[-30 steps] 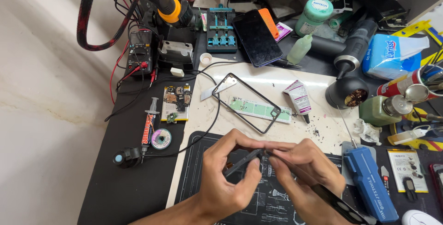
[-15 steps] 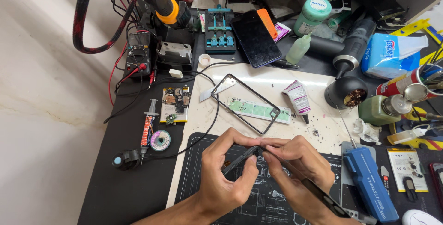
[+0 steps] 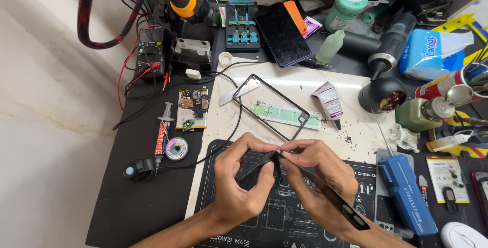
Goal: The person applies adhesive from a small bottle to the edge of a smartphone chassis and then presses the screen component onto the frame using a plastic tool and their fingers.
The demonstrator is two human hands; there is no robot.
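Both my hands work close together over a black repair mat at the table's front. My left hand pinches a small flat black part between thumb and fingers. My right hand grips a long thin black tool that runs down to the right past my wrist. Its tip meets the part where the fingertips of both hands touch. My fingers hide much of the part.
Behind the hands lie an empty black phone frame, a glue tube and a small circuit board. A dark smartphone and a multimeter sit further back. A blue tool lies to the right, with a solder spool at left.
The fingertips of both hands have drawn closer together at the top of the black part. The things on the table have not moved.
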